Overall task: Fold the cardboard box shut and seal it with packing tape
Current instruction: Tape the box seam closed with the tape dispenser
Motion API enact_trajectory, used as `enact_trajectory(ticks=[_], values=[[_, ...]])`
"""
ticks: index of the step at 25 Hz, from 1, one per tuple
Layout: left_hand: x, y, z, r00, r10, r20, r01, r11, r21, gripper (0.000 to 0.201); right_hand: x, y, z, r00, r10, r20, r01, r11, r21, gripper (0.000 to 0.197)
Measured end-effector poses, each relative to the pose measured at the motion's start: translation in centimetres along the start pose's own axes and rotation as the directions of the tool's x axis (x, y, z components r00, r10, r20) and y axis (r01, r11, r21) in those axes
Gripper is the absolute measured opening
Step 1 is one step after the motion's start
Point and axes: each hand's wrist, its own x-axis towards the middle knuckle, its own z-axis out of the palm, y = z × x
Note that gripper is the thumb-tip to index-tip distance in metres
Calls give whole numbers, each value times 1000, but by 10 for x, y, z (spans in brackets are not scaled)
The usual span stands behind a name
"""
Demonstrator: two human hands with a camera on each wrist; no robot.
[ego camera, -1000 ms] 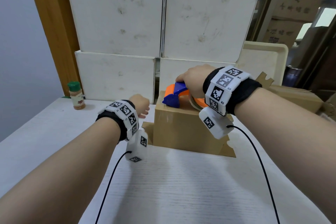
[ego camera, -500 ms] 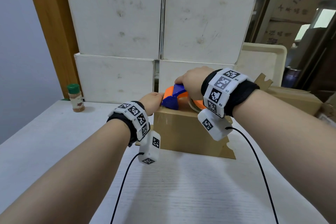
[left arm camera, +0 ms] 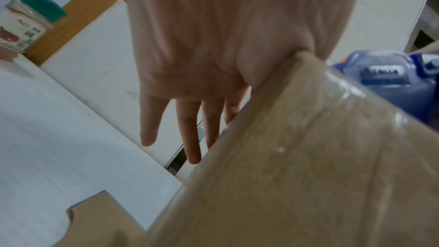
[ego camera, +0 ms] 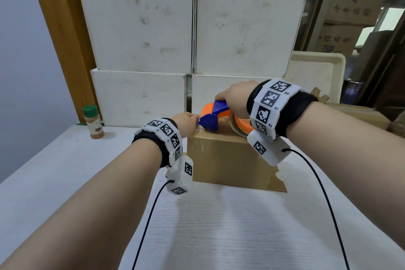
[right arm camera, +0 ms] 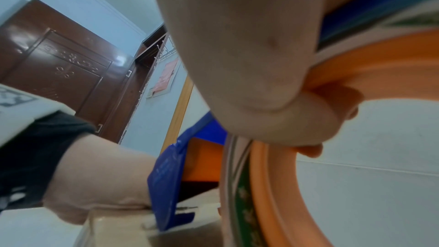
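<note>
A brown cardboard box [ego camera: 228, 160] stands on the white table [ego camera: 219, 226], its top closed, with clear tape glinting on it [left arm camera: 344, 91]. My right hand [ego camera: 234, 98] grips an orange and blue tape dispenser [ego camera: 213, 116], fingers curled through its orange ring [right arm camera: 332, 100]. The dispenser's blue blade end [right arm camera: 166, 185] rests on the box top near the left edge. My left hand [ego camera: 186, 123] presses on the box's top left corner right beside the blade. Its fingers [left arm camera: 190, 129] hang straight down past the box's side.
Stacked white boxes [ego camera: 142, 28] form a wall close behind. A green-capped spice jar [ego camera: 93, 121] stands at the back left. A cream tray [ego camera: 317, 66] and brown cartons [ego camera: 355, 114] sit to the right. A notched cardboard flap [ego camera: 280, 184] juts out at the box's base.
My left hand has moved forward and right from beside the box up onto its top left corner. The right hand and dispenser have stayed on the box top.
</note>
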Motion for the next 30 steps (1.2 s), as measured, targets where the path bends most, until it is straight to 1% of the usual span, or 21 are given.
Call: enact_trajectory(ticks=[4, 8, 10, 17, 23, 28, 30], values=[[1, -2, 0, 998, 60, 11, -60, 998, 29, 44, -2, 4, 1, 1000, -4, 0, 4, 999, 33, 51], [3, -3, 2, 998, 62, 15, -62, 997, 46, 44, -2, 8, 4, 1000, -6, -3, 6, 998, 65, 50], [3, -3, 2, 998, 65, 12, -65, 997, 38, 44, -2, 10, 6, 1000, -6, -19, 7, 998, 61, 53], [-1, 0, 5, 998, 61, 28, -60, 998, -15, 44, -5, 15, 9, 1000, -3, -3, 3, 998, 65, 59], [-5, 3, 5, 998, 53, 34, -53, 999, -13, 44, -4, 16, 11, 1000, -15, 3, 15, 999, 47, 59], [-4, 1, 6, 998, 53, 18, -52, 998, -41, 44, -10, 31, 13, 999, 4, 45, -8, 996, 87, 48], [-4, 4, 7, 999, 24, 39, -23, 999, -24, 45, -15, 39, 17, 998, 32, 60, -37, 996, 86, 48]])
